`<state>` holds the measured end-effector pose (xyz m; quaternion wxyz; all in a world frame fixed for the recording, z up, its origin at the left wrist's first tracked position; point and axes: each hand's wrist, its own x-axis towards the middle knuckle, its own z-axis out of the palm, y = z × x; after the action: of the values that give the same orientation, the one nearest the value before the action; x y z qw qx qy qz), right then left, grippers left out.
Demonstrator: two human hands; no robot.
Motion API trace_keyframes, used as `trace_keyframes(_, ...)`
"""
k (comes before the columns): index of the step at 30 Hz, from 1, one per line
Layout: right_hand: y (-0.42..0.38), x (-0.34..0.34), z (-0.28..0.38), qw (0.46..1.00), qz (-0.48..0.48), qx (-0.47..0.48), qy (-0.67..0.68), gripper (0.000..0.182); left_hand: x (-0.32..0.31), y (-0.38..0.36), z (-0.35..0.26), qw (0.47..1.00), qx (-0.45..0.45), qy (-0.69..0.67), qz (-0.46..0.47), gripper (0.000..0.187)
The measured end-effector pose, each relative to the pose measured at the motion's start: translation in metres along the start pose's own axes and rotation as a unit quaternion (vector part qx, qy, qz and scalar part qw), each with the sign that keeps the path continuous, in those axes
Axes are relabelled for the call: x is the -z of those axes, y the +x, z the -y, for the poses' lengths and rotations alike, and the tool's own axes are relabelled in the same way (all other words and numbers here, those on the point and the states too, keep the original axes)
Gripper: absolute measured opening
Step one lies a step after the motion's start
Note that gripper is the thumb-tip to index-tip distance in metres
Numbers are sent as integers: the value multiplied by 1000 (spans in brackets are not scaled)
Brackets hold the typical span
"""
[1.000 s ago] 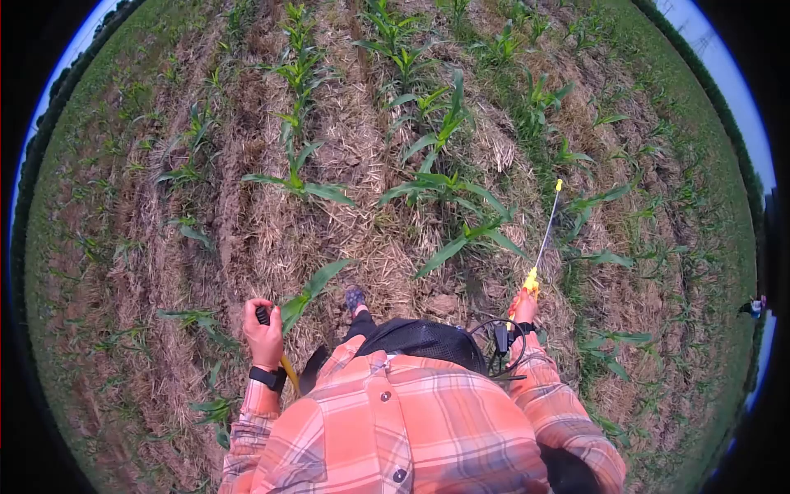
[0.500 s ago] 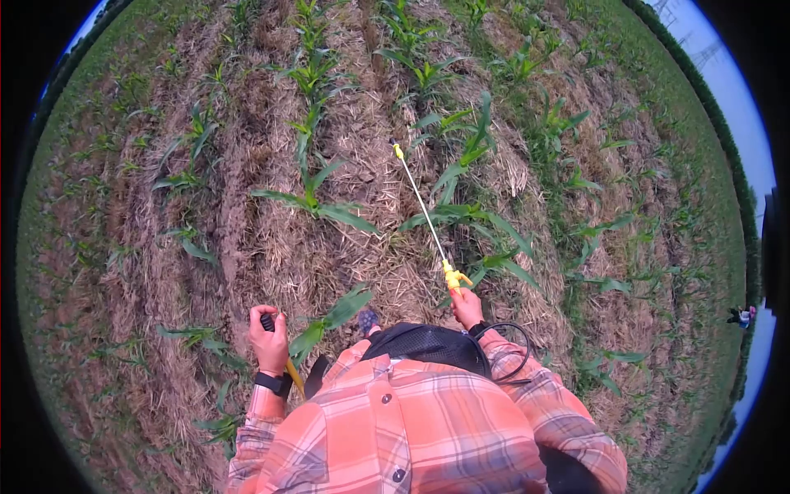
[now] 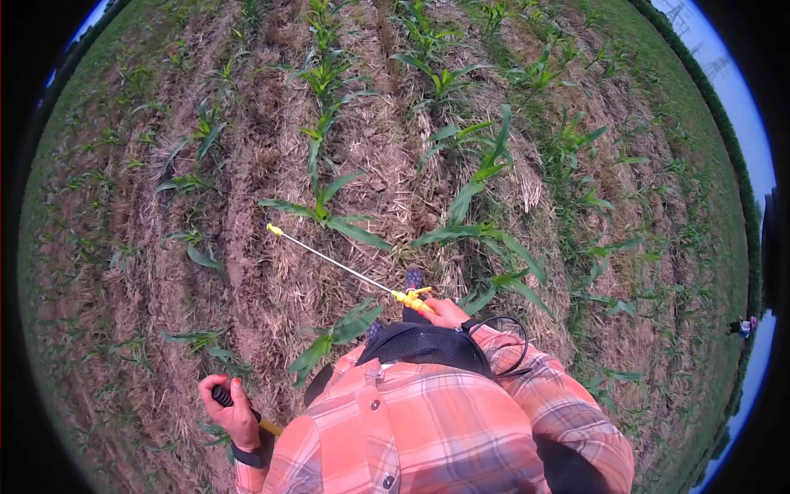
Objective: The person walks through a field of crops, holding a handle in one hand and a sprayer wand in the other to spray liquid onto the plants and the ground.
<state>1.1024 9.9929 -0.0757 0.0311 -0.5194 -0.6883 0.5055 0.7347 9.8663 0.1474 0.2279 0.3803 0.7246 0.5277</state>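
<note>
My right hand (image 3: pixel 445 313) is closed around the yellow grip of a spray wand (image 3: pixel 354 272). The wand's thin pale tube slants up and left to a yellow nozzle (image 3: pixel 275 230), beside a young green plant (image 3: pixel 322 213). Out at the lower left, my left hand (image 3: pixel 232 412) is wrapped round a black ribbed handle (image 3: pixel 222 396) on a yellow lever (image 3: pixel 270 427). A thin black hose (image 3: pixel 524 346) loops near my right forearm.
Rows of young green plants (image 3: pixel 490 169) grow from straw-covered soil (image 3: pixel 374 148). My shoe (image 3: pixel 414 280) shows just ahead of the black mesh bag (image 3: pixel 428 344) at my waist. A distant person (image 3: pixel 746 328) stands at the far right edge.
The wand has swung left, its nozzle now lower and further left. My right hand has shifted left. My left hand has moved down and outward with the handle. A shoe has come forward.
</note>
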Motion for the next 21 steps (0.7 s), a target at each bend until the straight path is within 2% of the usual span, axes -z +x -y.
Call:
trace_keyframes(1, 10, 4, -3, 1000, -1, 5, 1, 27, -6, 3, -4, 1000, 4, 16, -19, 14)
trace_keyframes(2, 18, 8, -5, 1000, 5, 19, 13, 26, -17, 13, 17, 1000, 4, 7, -17, 12)
trace_keyframes(3, 26, 9, -11, 999, 12, 30, 26, 26, -34, 28, 38, 995, -16, 99, -15, 10)
trace_keyframes(4, 37, 14, -16, 999, -4, 47, -4, 25, -55, 42, 58, 996, 4, 91, 3, 10)
trace_keyframes(5, 44, 22, -19, 999, -7, 50, -1, 25, -80, 54, 73, 990, -54, 131, 5, 9)
trace_keyframes(6, 52, 32, -19, 999, -17, 31, 1, 25, -104, 64, 83, 984, -62, 168, 5, 10)
trace_keyframes(7, 56, 39, -22, 1000, -25, 10, 4, 25, -125, 71, 77, 989, -17, 145, 30, 10)
trace_keyframes(13, 70, 83, -52, 992, -91, -55, 66, 30, -192, 110, 88, 976, -40, 207, 51, 10)
trace_keyframes(15, 74, 93, -68, 977, -198, -47, 68, 27, -213, 121, 86, 975, -26, 211, 71, 10)
trace_keyframes(17, 75, 106, -85, 976, -190, -77, 75, 26, -225, 128, 78, 973, -29, 216, 80, 10)
trace_keyframes(19, 77, 116, -101, 944, -250, -153, 155, 23, -233, 137, 60, 974, -75, 198, 81, 10)
trace_keyframes(20, 77, 122, -110, 931, -262, -157, 199, 19, -234, 138, 50, 982, -54, 165, 73, 10)
trace_keyframes(21, 77, 130, -113, 912, -283, -173, 241, 18, -233, 142, 43, 981, -94, 165, 51, 11)
